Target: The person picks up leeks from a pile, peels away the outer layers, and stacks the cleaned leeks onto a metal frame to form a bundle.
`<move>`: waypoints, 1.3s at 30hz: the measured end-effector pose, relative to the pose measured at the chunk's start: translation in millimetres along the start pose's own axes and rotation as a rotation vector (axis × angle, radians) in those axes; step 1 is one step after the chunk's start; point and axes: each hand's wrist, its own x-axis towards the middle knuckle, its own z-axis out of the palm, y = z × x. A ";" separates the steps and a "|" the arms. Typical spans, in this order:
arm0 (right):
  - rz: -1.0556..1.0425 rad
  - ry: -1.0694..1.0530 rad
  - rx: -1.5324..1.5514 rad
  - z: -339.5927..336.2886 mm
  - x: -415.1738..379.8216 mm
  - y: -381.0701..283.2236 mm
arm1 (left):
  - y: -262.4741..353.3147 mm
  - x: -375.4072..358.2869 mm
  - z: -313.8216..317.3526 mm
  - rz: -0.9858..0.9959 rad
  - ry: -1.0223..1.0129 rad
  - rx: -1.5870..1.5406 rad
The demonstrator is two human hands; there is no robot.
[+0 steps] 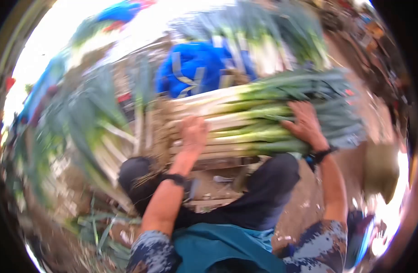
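Observation:
A wide bundle of leeks (236, 120) lies sideways in front of my knees, its roots to the left and its dark green leaves to the right. My left hand (194, 132) rests on top of the white stalks near the root end, open but slightly blurred. On the green part of the bundle lies my right hand (304, 123), open with thumb and fingers apart. Both palms press down on the stalks from above. Whether anything ties the bundle cannot be made out.
More leeks (99, 127) lie in a loose heap on the left, and another pile of leeks (263, 36) is beyond the bundle. A bright blue bag or cloth (190, 68) sits just behind it. Leaf scraps (108, 232) litter the ground at lower left.

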 end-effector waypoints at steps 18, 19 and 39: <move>0.118 -0.258 0.040 23.5 -5.8 66.1 | -374.3 -171.4 -139.1 -1.406 -0.182 -0.319; 0.149 -0.269 0.052 24.4 -4.0 67.7 | -398.0 -206.4 -108.0 -1.353 -0.193 -0.339; 0.149 -0.061 0.032 12.0 15.8 2.9 | -281.7 -27.2 -210.8 -0.586 -0.387 -0.452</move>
